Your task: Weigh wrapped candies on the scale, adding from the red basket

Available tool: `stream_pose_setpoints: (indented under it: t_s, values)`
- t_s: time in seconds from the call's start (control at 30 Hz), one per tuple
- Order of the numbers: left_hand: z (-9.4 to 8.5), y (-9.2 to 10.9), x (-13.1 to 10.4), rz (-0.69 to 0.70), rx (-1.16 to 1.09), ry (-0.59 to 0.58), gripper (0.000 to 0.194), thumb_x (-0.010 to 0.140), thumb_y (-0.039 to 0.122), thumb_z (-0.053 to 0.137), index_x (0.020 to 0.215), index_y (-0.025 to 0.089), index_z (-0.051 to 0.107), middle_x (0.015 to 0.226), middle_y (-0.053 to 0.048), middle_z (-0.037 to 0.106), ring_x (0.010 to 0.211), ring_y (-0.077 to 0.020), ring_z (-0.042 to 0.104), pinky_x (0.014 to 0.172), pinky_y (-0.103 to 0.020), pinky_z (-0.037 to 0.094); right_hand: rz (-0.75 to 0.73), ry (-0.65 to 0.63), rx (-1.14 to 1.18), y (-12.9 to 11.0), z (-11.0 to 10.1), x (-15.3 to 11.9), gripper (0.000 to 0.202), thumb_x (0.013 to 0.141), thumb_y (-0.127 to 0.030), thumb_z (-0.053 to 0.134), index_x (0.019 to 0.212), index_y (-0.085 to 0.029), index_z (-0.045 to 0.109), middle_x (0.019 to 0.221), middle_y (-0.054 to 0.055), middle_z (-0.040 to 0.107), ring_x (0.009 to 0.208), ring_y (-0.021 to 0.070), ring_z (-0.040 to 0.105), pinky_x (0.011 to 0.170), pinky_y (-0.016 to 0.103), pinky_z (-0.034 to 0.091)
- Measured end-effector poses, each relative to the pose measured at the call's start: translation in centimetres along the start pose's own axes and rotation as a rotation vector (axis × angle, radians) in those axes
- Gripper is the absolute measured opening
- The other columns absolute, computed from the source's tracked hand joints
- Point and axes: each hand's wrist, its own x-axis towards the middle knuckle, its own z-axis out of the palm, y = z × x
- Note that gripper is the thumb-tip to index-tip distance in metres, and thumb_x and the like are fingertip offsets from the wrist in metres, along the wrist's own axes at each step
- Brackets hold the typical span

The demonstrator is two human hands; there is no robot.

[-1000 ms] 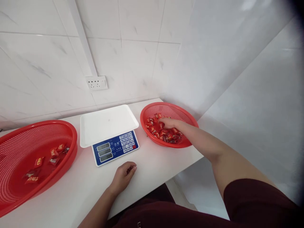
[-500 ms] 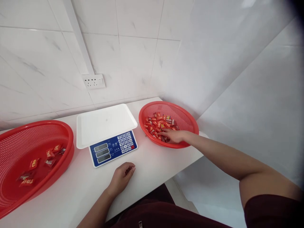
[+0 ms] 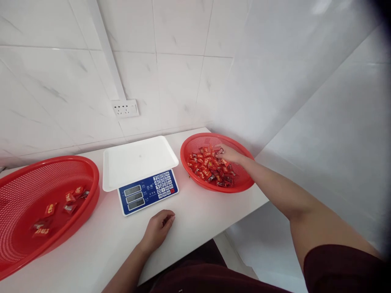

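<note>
Many small red-wrapped candies (image 3: 209, 167) lie heaped in the red mesh basket (image 3: 195, 182) on the right. Over the back of that heap is my right hand (image 3: 229, 154), its fingers closed at the candies on something I cannot make out. My left hand (image 3: 158, 228) rests on the white table (image 3: 195, 221) with its fingers curled and nothing visible in them. Just beyond it stands a blue scale (image 3: 149, 192) with a bare white tray (image 3: 139, 162) on top. A larger red basket (image 3: 91, 195) at the left holds several loose candies (image 3: 69, 208).
A tiled wall (image 3: 180, 89) runs behind the table, with a white socket (image 3: 126, 108) above the scale. Smooth pale panels (image 3: 308, 134) rise to the right of the table. The table's front edge lies close to my body.
My right hand has moved from the front of the candy heap to its back, and its fingers have closed. My left hand stays on the table. The view has shifted slightly.
</note>
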Motion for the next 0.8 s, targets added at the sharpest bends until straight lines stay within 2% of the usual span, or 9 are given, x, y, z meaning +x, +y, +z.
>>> stream_pose_setpoints:
  t_s: [0.07, 0.17, 0.27, 0.33, 0.4, 0.53, 0.67, 0.73, 0.8]
  values:
    - [0.0, -0.2, 0.1, 0.0, -0.001, 0.004, 0.024, 0.084, 0.046, 0.043, 0.087, 0.032, 0.062, 0.088, -0.005, 0.068, 0.079, -0.0255, 0.063, 0.074, -0.04, 0.052, 0.042, 0.009, 0.019, 0.9, -0.3, 0.7, 0.058, 0.082, -0.02, 0.051, 0.137, -0.013, 0.033, 0.104, 0.011, 0.067, 0.088, 0.0197, 0.064, 0.073, 0.028, 0.05]
    - [0.1, -0.3, 0.1, -0.013, 0.001, 0.017, 0.023, 0.083, 0.048, 0.043, 0.086, 0.034, 0.061, 0.086, -0.004, 0.068, 0.077, -0.0252, 0.063, 0.073, -0.04, 0.052, 0.053, -0.051, 0.032, 1.8, 0.1, 1.3, 0.059, 0.075, -0.02, 0.061, 0.132, -0.015, 0.044, 0.102, 0.009, 0.069, 0.089, 0.0217, 0.065, 0.075, 0.03, 0.051]
    - [0.1, -0.2, 0.1, -0.015, -0.007, 0.031, 0.022, 0.083, 0.048, 0.045, 0.085, 0.034, 0.061, 0.084, -0.003, 0.067, 0.076, -0.0242, 0.063, 0.072, -0.038, 0.052, 0.034, -0.123, 0.027, 2.0, 1.0, 1.7, 0.068, 0.064, -0.027, 0.075, 0.127, -0.019, 0.052, 0.119, 0.011, 0.064, 0.103, 0.0264, 0.062, 0.085, 0.034, 0.05]
    - [0.1, -0.1, 0.1, -0.01, -0.015, 0.033, 0.021, 0.083, 0.047, 0.045, 0.085, 0.033, 0.061, 0.084, -0.003, 0.067, 0.076, -0.024, 0.062, 0.072, -0.038, 0.052, 0.034, -0.136, 0.014, 2.0, 1.7, 2.0, 0.081, 0.057, -0.032, 0.081, 0.13, -0.018, 0.049, 0.131, 0.015, 0.056, 0.113, 0.0302, 0.056, 0.091, 0.037, 0.048]
    - [0.2, -0.2, 0.1, -0.007, -0.022, 0.033, 0.021, 0.083, 0.046, 0.045, 0.085, 0.033, 0.061, 0.085, -0.004, 0.067, 0.076, -0.0243, 0.062, 0.072, -0.038, 0.051, 0.037, -0.134, 0.003, 2.0, 2.2, 2.4, 0.086, 0.055, -0.034, 0.082, 0.131, -0.017, 0.048, 0.133, 0.017, 0.054, 0.116, 0.0318, 0.054, 0.094, 0.039, 0.046]
    - [0.4, -0.5, 0.0, 0.004, -0.041, 0.039, 0.018, 0.083, 0.044, 0.046, 0.086, 0.034, 0.061, 0.086, -0.005, 0.068, 0.077, -0.0252, 0.062, 0.073, -0.039, 0.051, 0.026, -0.124, 0.005, 1.7, 2.5, 2.7, 0.067, 0.059, -0.026, 0.079, 0.121, -0.019, 0.055, 0.119, 0.012, 0.064, 0.107, 0.0296, 0.06, 0.093, 0.039, 0.046]
    - [0.4, -0.7, 0.0, 0.01, -0.027, 0.048, 0.017, 0.083, 0.043, 0.046, 0.085, 0.035, 0.061, 0.087, -0.005, 0.068, 0.078, -0.0255, 0.063, 0.074, -0.04, 0.051, -0.013, -0.139, 0.064, 0.8, 1.8, 1.9, 0.044, 0.062, -0.019, 0.074, 0.104, -0.019, 0.063, 0.103, 0.006, 0.069, 0.096, 0.026, 0.063, 0.087, 0.036, 0.048]
    - [0.4, -0.7, -0.1, 0.01, -0.019, 0.048, 0.017, 0.084, 0.043, 0.046, 0.085, 0.034, 0.06, 0.088, -0.005, 0.068, 0.078, -0.0249, 0.063, 0.074, -0.04, 0.051, -0.025, -0.136, 0.121, 0.2, 1.2, 1.1, 0.038, 0.066, -0.021, 0.071, 0.103, -0.019, 0.063, 0.104, 0.007, 0.069, 0.095, 0.024, 0.063, 0.084, 0.033, 0.049]
    - [0.4, -0.6, -0.1, 0.012, -0.014, 0.049, 0.017, 0.084, 0.043, 0.046, 0.085, 0.034, 0.06, 0.088, -0.005, 0.067, 0.078, -0.0242, 0.063, 0.073, -0.039, 0.051, 0.013, -0.123, 0.277, -0.4, 0.7, 0.3, 0.04, 0.07, -0.026, 0.068, 0.109, -0.02, 0.06, 0.108, 0.008, 0.067, 0.092, 0.0219, 0.063, 0.078, 0.03, 0.051]
